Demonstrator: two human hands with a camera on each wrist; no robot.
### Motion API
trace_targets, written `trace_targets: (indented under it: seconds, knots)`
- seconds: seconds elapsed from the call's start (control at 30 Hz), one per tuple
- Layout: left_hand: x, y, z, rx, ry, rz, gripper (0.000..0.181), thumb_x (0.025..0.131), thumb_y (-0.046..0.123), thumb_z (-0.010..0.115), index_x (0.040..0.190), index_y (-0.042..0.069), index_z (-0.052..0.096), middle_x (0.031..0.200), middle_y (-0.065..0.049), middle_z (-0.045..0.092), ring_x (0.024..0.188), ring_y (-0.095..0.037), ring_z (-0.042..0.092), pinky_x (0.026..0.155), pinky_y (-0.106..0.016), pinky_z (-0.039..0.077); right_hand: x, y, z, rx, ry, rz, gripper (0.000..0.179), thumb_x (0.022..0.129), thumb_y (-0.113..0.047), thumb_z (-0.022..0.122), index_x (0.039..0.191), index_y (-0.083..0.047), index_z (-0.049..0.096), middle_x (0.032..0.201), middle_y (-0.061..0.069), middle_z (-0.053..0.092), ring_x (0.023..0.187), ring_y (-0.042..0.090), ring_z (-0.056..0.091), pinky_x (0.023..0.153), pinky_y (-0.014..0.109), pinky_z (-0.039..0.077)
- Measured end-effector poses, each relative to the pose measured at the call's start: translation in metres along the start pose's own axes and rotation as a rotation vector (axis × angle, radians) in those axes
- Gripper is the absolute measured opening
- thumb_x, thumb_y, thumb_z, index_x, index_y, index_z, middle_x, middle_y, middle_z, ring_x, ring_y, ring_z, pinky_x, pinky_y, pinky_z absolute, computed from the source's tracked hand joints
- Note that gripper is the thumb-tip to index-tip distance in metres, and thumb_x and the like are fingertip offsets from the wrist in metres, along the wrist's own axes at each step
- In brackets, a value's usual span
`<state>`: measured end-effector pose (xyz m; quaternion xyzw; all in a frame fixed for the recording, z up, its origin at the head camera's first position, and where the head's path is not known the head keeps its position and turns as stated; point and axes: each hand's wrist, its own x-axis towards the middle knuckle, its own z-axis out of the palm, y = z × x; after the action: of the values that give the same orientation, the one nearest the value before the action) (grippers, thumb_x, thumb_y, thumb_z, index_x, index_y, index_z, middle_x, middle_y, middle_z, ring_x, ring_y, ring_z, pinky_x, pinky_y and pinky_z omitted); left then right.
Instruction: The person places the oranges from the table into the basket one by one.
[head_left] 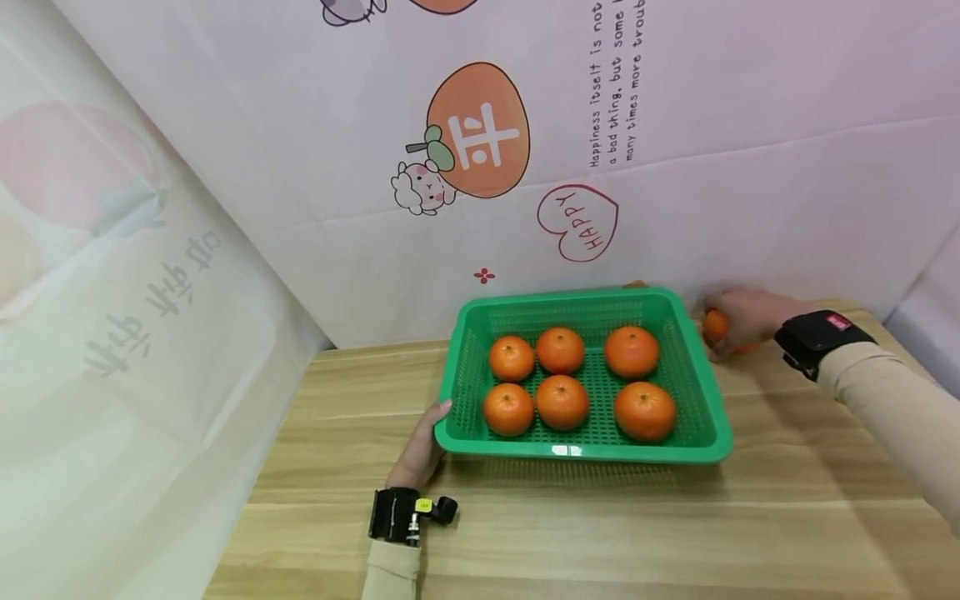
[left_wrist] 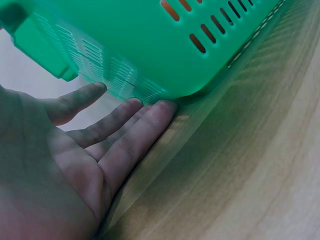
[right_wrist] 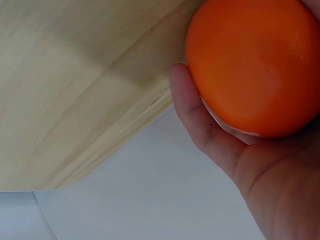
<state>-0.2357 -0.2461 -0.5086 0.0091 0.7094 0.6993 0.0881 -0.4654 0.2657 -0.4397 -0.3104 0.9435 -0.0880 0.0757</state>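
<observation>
A green plastic basket (head_left: pixel 577 457) sits on the wooden table with several oranges inside, among them one orange (head_left: pixel 645 412) at the front right. At its left front corner is my left hand (head_left: pixel 417 450), a fingertip near the rim. In the left wrist view, the left hand's fingers (left_wrist: pixel 135 132) extend loosely against the lower basket wall (left_wrist: pixel 145 45). Beyond the basket's right side, my right hand (head_left: pixel 738 317) holds an orange (head_left: pixel 716 325). The right wrist view shows this orange (right_wrist: pixel 255 65) large, with fingers curled around its side.
Wood-grain table (head_left: pixel 337 433) extends in front of and beside the basket. A printed white cloth (head_left: pixel 337 167) hangs behind the table. Some orange colour (head_left: pixel 636 284) peeks out behind the basket's back rim, and another patch (head_left: pixel 744 348) shows beneath the right hand.
</observation>
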Motion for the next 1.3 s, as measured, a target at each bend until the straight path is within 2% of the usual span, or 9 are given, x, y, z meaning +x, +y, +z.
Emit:
trace_targets:
  seconds: [0.17,0.3,0.5,0.67,0.8,0.9,1.03,1.13,1.3]
  knots:
    - [0.001,0.002,0.000,-0.010,0.016,0.003,0.068,0.103,0.050,0.036,0.163,0.019,0.035,0.160,-0.013,0.045,0.139,-0.019,0.045,0.126,-0.055,0.017,-0.003,-0.003,-0.001,-0.012,0.020,-0.015,0.066,0.063,-0.027,0.098,0.114,0.000,0.066,0.106,0.015,0.068,0.095,0.031,0.062,0.079,0.045,0.052]
    - [0.000,-0.001,0.000,-0.017,0.013,-0.003,0.070,0.103,0.050,0.036,0.165,0.018,0.032,0.163,-0.014,0.043,0.141,-0.021,0.043,0.127,-0.058,0.016,-0.004,-0.004,0.003,-0.048,0.031,-0.020,0.066,0.060,-0.023,0.098,0.114,0.001,0.066,0.106,0.015,0.068,0.098,0.033,0.063,0.084,0.051,0.052]
    - [-0.001,-0.002,0.001,-0.022,0.011,-0.016,0.072,0.102,0.049,0.037,0.166,0.017,0.029,0.165,-0.014,0.040,0.142,-0.022,0.041,0.127,-0.058,0.015,-0.006,-0.004,0.007,-0.062,0.026,-0.022,0.061,0.059,-0.020,0.099,0.108,-0.003,0.066,0.098,0.010,0.065,0.092,0.030,0.061,0.083,0.051,0.053]
    - [0.000,-0.002,0.000,-0.004,0.002,-0.009,0.071,0.103,0.049,0.035,0.166,0.016,0.029,0.163,-0.016,0.041,0.140,-0.020,0.044,0.125,-0.054,0.018,-0.007,-0.008,0.005,-0.088,0.025,-0.055,0.060,0.057,-0.020,0.100,0.103,-0.006,0.064,0.093,0.007,0.062,0.085,0.026,0.059,0.078,0.046,0.052]
    - [0.001,0.000,0.000,-0.001,0.012,-0.004,0.071,0.103,0.049,0.035,0.165,0.016,0.032,0.162,-0.015,0.042,0.139,-0.019,0.044,0.126,-0.054,0.017,-0.004,-0.017,-0.001,-0.119,0.035,-0.109,0.042,0.070,-0.010,0.089,0.105,-0.007,0.066,0.095,0.007,0.065,0.085,0.026,0.061,0.077,0.047,0.054]
    - [0.000,0.000,0.001,-0.012,0.023,-0.006,0.069,0.102,0.049,0.036,0.164,0.017,0.033,0.162,-0.014,0.043,0.139,-0.018,0.043,0.127,-0.056,0.015,-0.005,-0.030,-0.010,-0.130,0.018,-0.122,0.038,0.076,0.001,0.078,0.111,-0.005,0.067,0.099,0.011,0.067,0.089,0.029,0.064,0.080,0.051,0.056]
    - [-0.001,0.000,0.001,-0.022,0.020,-0.007,0.069,0.102,0.049,0.036,0.164,0.019,0.033,0.162,-0.012,0.042,0.139,-0.018,0.043,0.126,-0.056,0.015,-0.010,-0.045,-0.017,-0.163,-0.011,-0.109,0.053,0.071,0.007,0.078,0.122,-0.004,0.065,0.102,0.013,0.067,0.089,0.030,0.065,0.080,0.054,0.057]
    - [0.000,-0.001,0.000,-0.016,0.009,-0.007,0.070,0.102,0.050,0.036,0.165,0.018,0.031,0.163,-0.014,0.041,0.140,-0.019,0.042,0.126,-0.056,0.016,-0.015,-0.050,-0.019,-0.197,-0.020,-0.111,0.060,0.068,0.001,0.084,0.125,-0.003,0.065,0.102,0.013,0.066,0.086,0.029,0.065,0.078,0.053,0.057]
    - [0.000,-0.001,-0.001,-0.013,0.011,-0.011,0.070,0.103,0.049,0.035,0.165,0.018,0.032,0.162,-0.013,0.042,0.139,-0.018,0.043,0.126,-0.055,0.016,-0.025,-0.052,-0.025,-0.220,-0.020,-0.133,0.063,0.060,-0.011,0.092,0.118,-0.005,0.066,0.100,0.009,0.064,0.084,0.025,0.062,0.074,0.047,0.056]
